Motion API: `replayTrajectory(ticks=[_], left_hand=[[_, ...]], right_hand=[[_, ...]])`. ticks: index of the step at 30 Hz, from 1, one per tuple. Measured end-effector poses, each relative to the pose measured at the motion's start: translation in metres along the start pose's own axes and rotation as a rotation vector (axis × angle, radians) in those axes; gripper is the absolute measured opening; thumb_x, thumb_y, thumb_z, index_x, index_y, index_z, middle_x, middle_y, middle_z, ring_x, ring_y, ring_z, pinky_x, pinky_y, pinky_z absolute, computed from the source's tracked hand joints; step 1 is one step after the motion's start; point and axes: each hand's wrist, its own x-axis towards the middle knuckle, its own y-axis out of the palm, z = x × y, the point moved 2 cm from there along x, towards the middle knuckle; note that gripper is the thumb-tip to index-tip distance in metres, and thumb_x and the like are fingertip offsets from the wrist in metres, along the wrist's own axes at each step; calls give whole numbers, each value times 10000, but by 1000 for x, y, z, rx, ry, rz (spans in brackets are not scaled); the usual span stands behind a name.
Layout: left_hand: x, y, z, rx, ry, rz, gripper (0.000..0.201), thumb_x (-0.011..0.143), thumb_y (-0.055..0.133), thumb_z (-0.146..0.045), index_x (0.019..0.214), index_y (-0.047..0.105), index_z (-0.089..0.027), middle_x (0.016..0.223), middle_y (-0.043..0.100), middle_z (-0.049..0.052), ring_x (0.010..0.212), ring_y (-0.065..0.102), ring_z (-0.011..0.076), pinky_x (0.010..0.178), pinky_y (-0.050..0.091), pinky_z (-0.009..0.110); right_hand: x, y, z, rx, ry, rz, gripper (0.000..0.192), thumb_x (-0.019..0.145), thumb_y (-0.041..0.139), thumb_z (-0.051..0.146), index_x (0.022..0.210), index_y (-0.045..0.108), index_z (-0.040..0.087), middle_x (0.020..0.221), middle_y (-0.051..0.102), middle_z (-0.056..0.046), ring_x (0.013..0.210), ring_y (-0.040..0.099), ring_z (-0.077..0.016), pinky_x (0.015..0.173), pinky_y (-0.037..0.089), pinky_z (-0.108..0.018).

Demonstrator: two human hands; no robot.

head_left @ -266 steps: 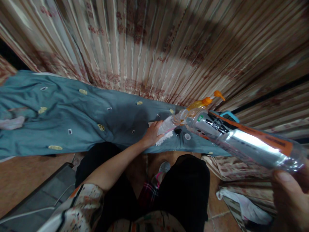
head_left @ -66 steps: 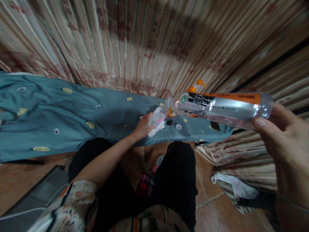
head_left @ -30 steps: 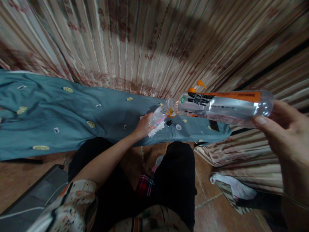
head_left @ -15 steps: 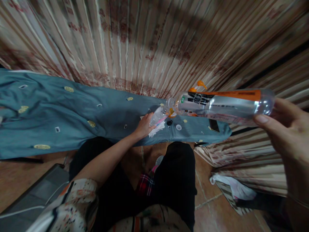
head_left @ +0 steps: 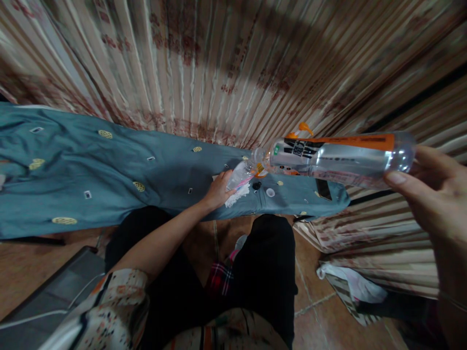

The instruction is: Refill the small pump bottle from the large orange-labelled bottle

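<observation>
A clear bottle (head_left: 339,156) was gripped at its base by the right hand (head_left: 434,204), tipped level, mouth at the small cup (head_left: 239,175), nine o'clock. The cup was clasped by the left hand (head_left: 218,190) on the blue cloth (head_left: 109,180). Contents unclear.

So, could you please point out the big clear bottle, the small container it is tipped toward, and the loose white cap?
big clear bottle (head_left: 339,158), head view, mid-body.
small container (head_left: 239,175), head view, clear side wall.
white cap (head_left: 270,192), head view, its top.
</observation>
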Motion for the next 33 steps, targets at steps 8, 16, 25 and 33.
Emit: replayTrajectory(ticks=[8, 16, 25, 33], left_hand=[[0, 6, 9, -26, 39, -38, 685, 827, 751, -273, 1424, 424, -190, 1381, 576, 146, 1261, 571, 317, 1076, 473, 479], [0, 5, 8, -30, 30, -34, 677, 822, 756, -270, 1414, 438, -187, 1353, 589, 141, 1228, 584, 316, 1063, 480, 480], [0, 5, 7, -14, 27, -32, 678, 823, 764, -271, 1410, 437, -177, 1350, 589, 147, 1243, 584, 322, 1061, 485, 479], [0, 4, 6, -18, 40, -38, 682, 817, 763, -250, 1411, 435, -176, 1348, 586, 148, 1242, 582, 317, 1072, 478, 481]], right_hand=[[5, -1, -4, -1, -30, 24, 743, 470, 897, 700, 1125, 769, 375, 1089, 781, -25, 1024, 724, -303, 985, 578, -532], [7, -4, -6, -5, -46, 41, 738, 473, 901, 691, 1130, 767, 381, 1102, 781, -18, 1041, 721, -302, 1024, 556, -528], [6, -1, 2, -39, -21, 35, 734, 474, 877, 721, 1122, 766, 393, 1082, 781, -16, 1048, 718, -309, 990, 575, -533], [9, -4, 2, -60, -64, 67, 728, 512, 871, 715, 1146, 761, 375, 1082, 779, -32, 1050, 716, -316, 1006, 557, -548]])
